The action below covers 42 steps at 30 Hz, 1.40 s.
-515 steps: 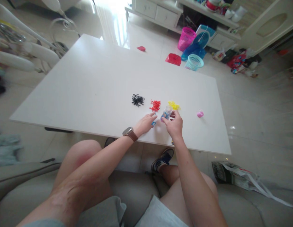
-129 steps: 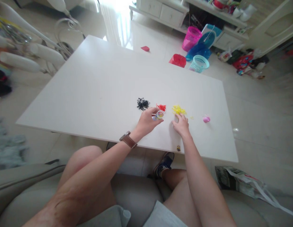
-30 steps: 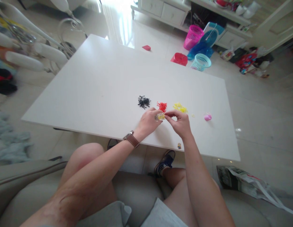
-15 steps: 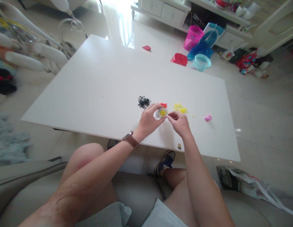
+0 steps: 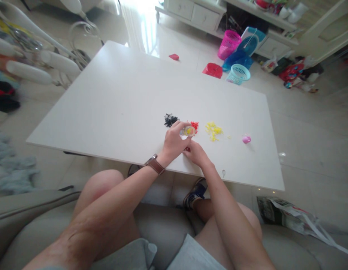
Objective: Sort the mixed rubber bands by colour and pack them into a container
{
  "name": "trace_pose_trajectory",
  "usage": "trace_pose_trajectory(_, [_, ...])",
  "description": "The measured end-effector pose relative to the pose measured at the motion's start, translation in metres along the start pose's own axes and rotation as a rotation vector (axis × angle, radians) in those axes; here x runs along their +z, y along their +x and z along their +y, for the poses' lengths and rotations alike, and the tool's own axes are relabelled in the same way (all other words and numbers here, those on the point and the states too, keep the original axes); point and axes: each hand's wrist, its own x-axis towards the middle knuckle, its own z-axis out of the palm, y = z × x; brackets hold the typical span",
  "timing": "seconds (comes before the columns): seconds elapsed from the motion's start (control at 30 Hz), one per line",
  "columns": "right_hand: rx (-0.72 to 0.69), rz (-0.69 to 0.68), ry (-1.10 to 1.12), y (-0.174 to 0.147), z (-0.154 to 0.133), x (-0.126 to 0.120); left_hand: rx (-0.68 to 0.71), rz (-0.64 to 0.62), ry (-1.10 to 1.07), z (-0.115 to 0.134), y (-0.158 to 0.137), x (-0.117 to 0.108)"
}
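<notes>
My left hand (image 5: 174, 138) is closed around a small clear jar (image 5: 188, 131), tilted over the table, with yellow bits inside. Just below it, my right hand (image 5: 195, 151) is curled, its fingertips partly tucked under the left hand; what they hold, if anything, is hidden. Behind the left hand lies a pile of thin black bands (image 5: 171, 120). Red bits (image 5: 194, 126) are heaped right behind the jar. Further right is a scatter of yellow bits (image 5: 214, 130).
The white table (image 5: 129, 93) carries a small pink object (image 5: 246, 139) at the right and a small clear item (image 5: 223, 173) near the front edge. On the floor beyond stand a pink basket (image 5: 229, 44), a light blue basket (image 5: 238, 74) and a red container (image 5: 213, 70).
My right hand has moved left and down, from beside the jar to below my left hand. The jar has shifted slightly left and tilted. A small yellow-and-blue figure near the front edge no longer shows.
</notes>
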Motion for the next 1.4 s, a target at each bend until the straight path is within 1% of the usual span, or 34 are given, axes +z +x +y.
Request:
trace_pose_trajectory(0.1, [0.008,0.018,-0.037,0.000,0.001,0.001,0.012,-0.039,0.014,0.000,0.000,-0.001])
trace_pose_trajectory(0.2, [0.064,0.114,0.001,0.002,0.004,-0.009,-0.020,-0.022,0.036,-0.001,0.001,-0.001])
trace_pose_trajectory(0.27, [0.104,0.255,0.091,0.002,0.005,-0.022,-0.037,-0.020,0.072,-0.003,0.002,-0.001])
trace_pose_trajectory(0.4, [0.090,0.648,0.359,0.000,0.000,-0.047,-0.078,-0.048,0.144,-0.008,0.002,0.000])
trace_pose_trajectory(0.43, [0.070,0.711,0.412,0.000,-0.002,-0.051,-0.085,-0.058,0.164,-0.009,0.001,0.000])
trace_pose_trajectory(0.5, [0.020,0.763,0.488,-0.002,-0.008,-0.056,-0.095,-0.076,0.197,-0.011,0.000,0.002])
trace_pose_trajectory(0.6, [-0.066,0.718,0.506,-0.005,-0.016,-0.057,-0.104,-0.101,0.217,-0.012,-0.002,0.004])
trace_pose_trajectory(0.73, [-0.174,0.602,0.410,-0.007,-0.023,-0.057,-0.105,-0.121,0.199,-0.013,-0.004,0.007])
trace_pose_trajectory(0.9, [-0.188,0.577,0.330,-0.009,-0.026,-0.059,-0.113,-0.155,0.150,-0.010,-0.004,0.008])
trace_pose_trajectory(1.0, [-0.193,0.544,0.239,-0.011,-0.025,-0.060,-0.121,-0.146,0.111,-0.008,-0.004,0.007])
trace_pose_trajectory(1.1, [-0.226,0.436,0.085,-0.012,-0.024,-0.060,-0.072,-0.157,0.077,-0.010,-0.005,0.008])
trace_pose_trajectory(1.2, [-0.250,0.310,-0.023,-0.013,-0.022,-0.059,0.035,-0.230,0.117,-0.013,-0.007,0.008])
trace_pose_trajectory(1.27, [-0.261,0.257,-0.052,-0.013,-0.022,-0.060,0.093,-0.280,0.150,-0.013,-0.009,0.008])
trace_pose_trajectory(1.33, [-0.265,0.269,-0.048,-0.015,-0.023,-0.061,0.100,-0.293,0.143,-0.011,-0.009,0.007])
trace_pose_trajectory(1.4, [-0.246,0.346,-0.018,-0.017,-0.027,-0.064,0.052,-0.265,0.108,-0.008,-0.008,0.006])
